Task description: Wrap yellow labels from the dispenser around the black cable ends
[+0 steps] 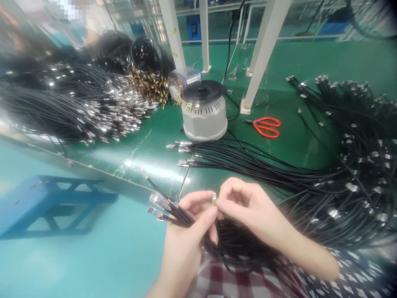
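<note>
From my remote seat I see the green counter [310, 62] carrying a heap of black cables [356, 174] right of the hands, a grey round machine [204, 111] ahead of them and red scissors [266, 126] ahead-right. The left hand [182, 244] grips a cable bundle [169, 209]; the right hand [248, 207] pinches 1 small connector [214, 198] against the left fingertips. I judge 1 cable end is being worked, which calls for a steady pinch; I can read no writing.
</note>
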Motion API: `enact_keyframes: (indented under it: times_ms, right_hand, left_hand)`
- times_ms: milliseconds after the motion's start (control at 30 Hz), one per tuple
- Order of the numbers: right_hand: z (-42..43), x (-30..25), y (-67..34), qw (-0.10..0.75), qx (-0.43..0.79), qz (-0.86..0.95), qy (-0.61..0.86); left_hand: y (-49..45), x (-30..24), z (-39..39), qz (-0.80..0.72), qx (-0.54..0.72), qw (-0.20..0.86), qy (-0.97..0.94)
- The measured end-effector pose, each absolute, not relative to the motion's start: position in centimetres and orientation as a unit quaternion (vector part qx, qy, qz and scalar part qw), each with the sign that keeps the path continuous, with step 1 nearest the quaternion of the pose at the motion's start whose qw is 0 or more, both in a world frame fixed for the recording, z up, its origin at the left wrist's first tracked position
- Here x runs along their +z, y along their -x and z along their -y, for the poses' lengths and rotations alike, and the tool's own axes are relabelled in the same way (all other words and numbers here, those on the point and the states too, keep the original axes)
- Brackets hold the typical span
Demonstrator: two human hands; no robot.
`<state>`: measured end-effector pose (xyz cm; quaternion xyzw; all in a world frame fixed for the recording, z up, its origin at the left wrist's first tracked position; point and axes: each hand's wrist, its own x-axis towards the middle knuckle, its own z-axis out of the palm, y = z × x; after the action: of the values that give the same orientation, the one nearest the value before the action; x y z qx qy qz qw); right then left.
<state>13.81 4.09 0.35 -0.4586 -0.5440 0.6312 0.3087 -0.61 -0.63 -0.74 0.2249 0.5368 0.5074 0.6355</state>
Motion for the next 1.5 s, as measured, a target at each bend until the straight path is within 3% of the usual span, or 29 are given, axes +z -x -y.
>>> enact_keyframes:
  times_ms: [533, 800, 1033, 1500]
  right_hand:
    - [-4.0, -0.2, -14.5, 0.308, 0.6, 0.593, 0.441]
    - [-3.7, 0.0, -14.4, 0.321, 0.564, 0.602, 0.466]
    - [-4.0, 0.0, -14.1, 0.309, 0.647, 0.552, 0.425]
    - [-3.8, 0.6, -14.1, 0.334, 0.566, 0.605, 0.449]
  left_hand:
    - [1.5, -0.9, -0.3, -0.489, 0.442, 0.735, -0.163]
    - [1.2, -1.0, -0.2, -0.498, 0.454, 0.72, -0.166]
    - [1.2, -1.2, 0.2, -0.494, 0.442, 0.724, -0.189]
    - [1.1, -0.9, 0.1, -0.535, 0.455, 0.681, -0.209]
